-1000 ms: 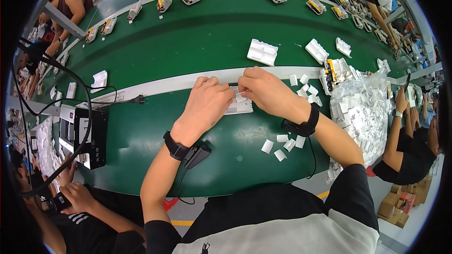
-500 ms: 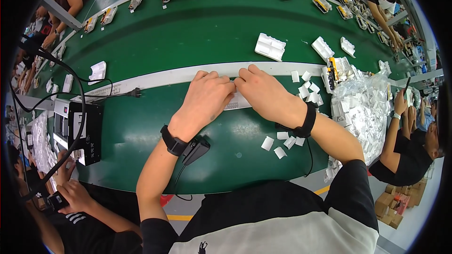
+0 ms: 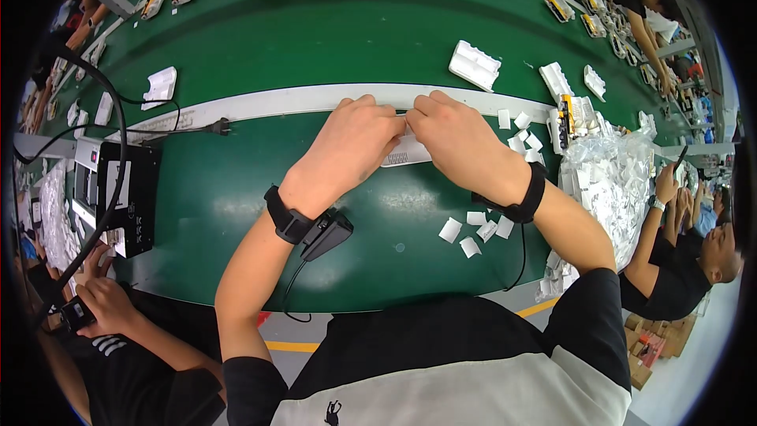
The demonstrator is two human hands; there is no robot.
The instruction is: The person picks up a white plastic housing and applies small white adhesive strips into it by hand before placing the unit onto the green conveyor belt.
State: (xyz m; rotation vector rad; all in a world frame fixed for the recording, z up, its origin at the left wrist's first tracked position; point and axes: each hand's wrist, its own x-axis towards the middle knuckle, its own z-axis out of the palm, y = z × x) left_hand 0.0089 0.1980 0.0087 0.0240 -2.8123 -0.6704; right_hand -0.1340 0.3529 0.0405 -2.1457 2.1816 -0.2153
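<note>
Close together at the near side of the white rail, my left hand (image 3: 347, 146) and my right hand (image 3: 465, 140) both have their fingers curled on a white plastic cover (image 3: 406, 151). A row of small dark slots shows on its near face. The fingertips and the cover's far part are hidden behind my knuckles. Small white paper-like pieces (image 3: 450, 229) lie scattered to the right, below my right wrist. More of these white pieces (image 3: 534, 142) lie just right of my right hand. Each wrist wears a black strap, and a black box (image 3: 328, 234) hangs at the left one.
A clear bag heaped with white pieces (image 3: 603, 189) stands at right, beside a yellow-and-white unit (image 3: 563, 122). White shells (image 3: 475, 65) lie beyond the rail (image 3: 292, 100). At left are a black machine (image 3: 130, 197), cables and a plug (image 3: 218, 126). Co-workers sit on both sides.
My view has shifted a little, so the bench and the things on it appear higher. Both hands stay closed on the white cover, with little visible change in their grip.
</note>
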